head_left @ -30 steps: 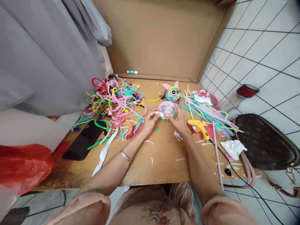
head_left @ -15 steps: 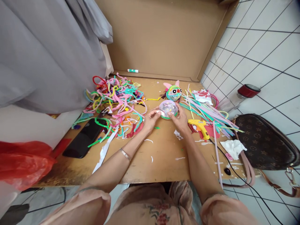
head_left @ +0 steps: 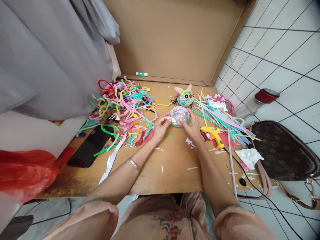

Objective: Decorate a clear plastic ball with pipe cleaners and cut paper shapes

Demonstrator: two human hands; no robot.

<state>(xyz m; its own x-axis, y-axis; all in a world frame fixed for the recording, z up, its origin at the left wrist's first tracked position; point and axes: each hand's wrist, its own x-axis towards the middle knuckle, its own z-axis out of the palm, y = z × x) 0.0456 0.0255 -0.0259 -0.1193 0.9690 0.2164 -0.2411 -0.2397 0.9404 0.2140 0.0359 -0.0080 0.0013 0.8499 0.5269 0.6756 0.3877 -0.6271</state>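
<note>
Between my hands is a clear, rounded plastic bowl-like piece [head_left: 178,115] with a lilac rim along the top and green along the bottom. My left hand [head_left: 162,126] pinches a small white piece [head_left: 172,120] at the bowl's left side. With the thumb on its front and fingers behind, my right hand [head_left: 192,126] grips the bowl's right side. Just beyond stands a ball-shaped craft figure [head_left: 185,98] wound in coloured strands, with pink ears, black-and-white eyes and a red nose. A yellow glue gun [head_left: 213,134] lies right of my right hand.
Tangled pipe cleaners [head_left: 125,103] heap at the left, partly over a black phone [head_left: 87,148]. Straight pipe cleaners [head_left: 222,118] lie at the right, near a crumpled tissue [head_left: 249,157], a brown handbag [head_left: 282,150] and a red-lidded bottle [head_left: 257,101]. A glue stick [head_left: 141,74] rests at the back.
Both hands keep nearly the same hold on the bowl and the white piece. Only a slight shift of the camera view shows.
</note>
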